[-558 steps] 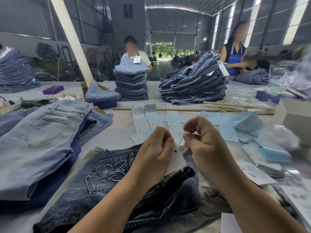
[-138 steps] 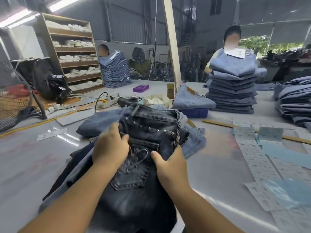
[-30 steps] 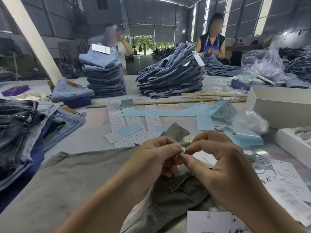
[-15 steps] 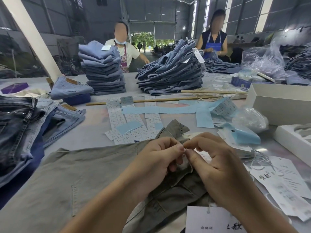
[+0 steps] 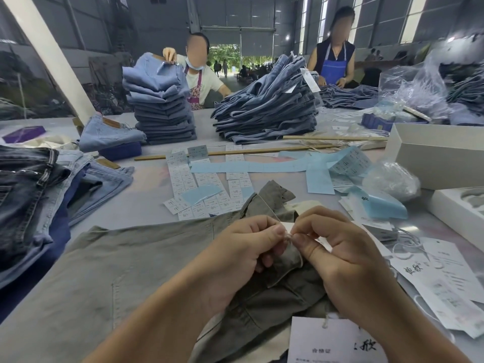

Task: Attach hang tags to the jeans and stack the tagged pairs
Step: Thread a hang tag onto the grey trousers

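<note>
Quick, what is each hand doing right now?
Left hand: pinching something small and pale, probably the tag string, at the olive jeans' waistband.
Right hand: pinching the same spot, fingertip to fingertip.

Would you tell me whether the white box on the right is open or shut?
Open: the white box shows no lid on top, and its inside wall is visible.

pinched item: whatever the left hand [image 5: 243, 254] and right hand [image 5: 337, 255] pinch between them is too small to tell
hang tag [image 5: 332, 341]: cut off by the bottom edge, print partly covered by the right forearm
olive jeans [image 5: 125, 271]: waistband partly hidden under both hands
</note>
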A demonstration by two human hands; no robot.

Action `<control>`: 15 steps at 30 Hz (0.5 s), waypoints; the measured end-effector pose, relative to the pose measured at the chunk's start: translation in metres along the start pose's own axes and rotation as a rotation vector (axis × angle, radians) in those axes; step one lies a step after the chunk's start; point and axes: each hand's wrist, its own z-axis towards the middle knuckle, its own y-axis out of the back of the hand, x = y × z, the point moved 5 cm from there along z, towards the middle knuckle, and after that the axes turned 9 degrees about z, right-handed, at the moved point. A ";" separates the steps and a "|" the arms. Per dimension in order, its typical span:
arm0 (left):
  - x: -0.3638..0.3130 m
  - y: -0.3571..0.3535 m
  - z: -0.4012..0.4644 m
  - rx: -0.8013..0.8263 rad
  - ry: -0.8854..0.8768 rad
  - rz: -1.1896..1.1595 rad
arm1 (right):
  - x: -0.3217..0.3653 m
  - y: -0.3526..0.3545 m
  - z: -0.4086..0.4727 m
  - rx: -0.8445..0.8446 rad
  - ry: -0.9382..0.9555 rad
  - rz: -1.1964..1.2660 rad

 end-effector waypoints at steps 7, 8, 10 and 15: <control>0.004 0.003 0.003 -0.014 0.038 -0.164 | 0.002 0.002 -0.007 -0.113 0.036 -0.047; 0.005 0.002 0.003 -0.018 0.041 -0.166 | 0.003 0.001 -0.007 -0.101 0.040 -0.070; 0.006 0.001 0.003 -0.025 0.053 -0.156 | 0.002 -0.002 -0.007 -0.070 0.033 -0.122; 0.004 0.001 0.002 -0.040 0.049 -0.099 | 0.001 -0.004 -0.004 -0.041 0.048 -0.147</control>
